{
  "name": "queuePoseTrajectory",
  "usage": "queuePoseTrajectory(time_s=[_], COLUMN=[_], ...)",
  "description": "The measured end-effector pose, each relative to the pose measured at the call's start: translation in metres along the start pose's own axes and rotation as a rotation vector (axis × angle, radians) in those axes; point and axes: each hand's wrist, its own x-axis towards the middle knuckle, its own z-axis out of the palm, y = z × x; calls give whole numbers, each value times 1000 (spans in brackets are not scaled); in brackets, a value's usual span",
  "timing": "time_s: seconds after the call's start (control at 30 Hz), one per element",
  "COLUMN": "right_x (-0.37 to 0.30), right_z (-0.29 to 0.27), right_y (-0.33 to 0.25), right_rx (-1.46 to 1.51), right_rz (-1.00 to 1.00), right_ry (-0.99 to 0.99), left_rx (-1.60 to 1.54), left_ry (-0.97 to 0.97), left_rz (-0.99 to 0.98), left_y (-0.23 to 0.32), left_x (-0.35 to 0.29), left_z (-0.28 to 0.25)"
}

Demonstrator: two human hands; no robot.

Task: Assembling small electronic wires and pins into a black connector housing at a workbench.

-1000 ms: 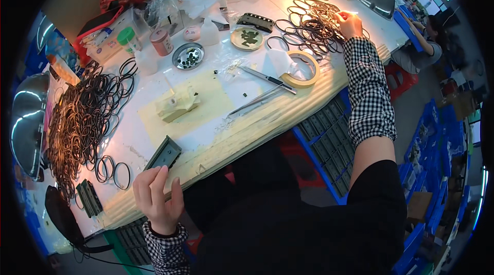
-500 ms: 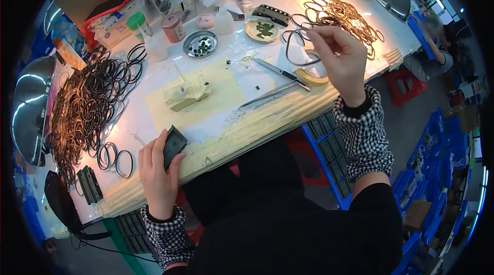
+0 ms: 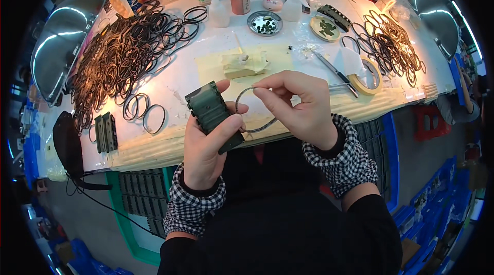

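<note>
My left hand [image 3: 208, 144] is closed around a dark green ribbed plastic housing [image 3: 210, 108], holding it tilted above the table's front edge. A thin dark ring-shaped band [image 3: 265, 127] hangs from my right hand [image 3: 301, 105], pinched between thumb and forefinger. The lower side of this loop reaches the left hand's fingers beside the housing; whether it touches the housing I cannot tell. Behind both hands, a block wrapped in cream tape [image 3: 244, 64] rests on a yellowish sheet.
A big heap of dark bands [image 3: 123, 54] covers the table's left, a smaller pile [image 3: 393, 43] the right. Roll of tape [image 3: 374, 77], utility knife [image 3: 334, 72] and metal dish [image 3: 265, 24] lie farther back. Another housing [image 3: 105, 132] sits at the left edge. Crates of housings [image 3: 141, 198] stand below.
My right hand has brought the band from the right-hand pile down and left to the housing. My left hand has lifted the housing off the table edge and turned it. The view has shifted.
</note>
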Motion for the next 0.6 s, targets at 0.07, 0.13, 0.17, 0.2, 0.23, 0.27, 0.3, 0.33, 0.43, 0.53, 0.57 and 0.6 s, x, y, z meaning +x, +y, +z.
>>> queuePoseTrajectory(time_s=[0.07,0.13,0.17,0.2,0.23,0.27,0.3,0.33,0.43,0.53,0.57,0.6], right_x=[-2,-5,-6,-5,-4,-3,-3,-4,-3,2,5,7], right_z=[-2,-6,-7,-9,-12,-14,-14,-13,-13,-19,-24,-35], right_y=[2,2,2,5,7,9,9,7,4,-1,-5,-13], right_rx=[2,-11,-17,-31,-46,-60,-52,-45,-82,-222,-278,-274], right_rz=[11,34,45,4,-37,-79,-63,-48,-87,-217,-271,-250], right_ry=[4,-17,-27,-28,-29,-32,-34,-37,-79,-90,-81,-72], left_rx=[29,57,58,60,61,56,48,40,64,32,44,42], left_ry=[8,0,-6,-9,-11,-17,-19,-20,-38,-26,-15,-6], left_rz=[-14,-22,-22,-19,-16,-22,-26,-28,-36,-46,-34,-24], left_y=[-3,-5,-6,-6,-7,-7,-8,-8,-6,-5,-3,1], left_x=[0,1,1,3,3,3,3,2,2,0,-2,-6], left_z=[1,1,2,2,2,3,3,4,3,5,3,0])
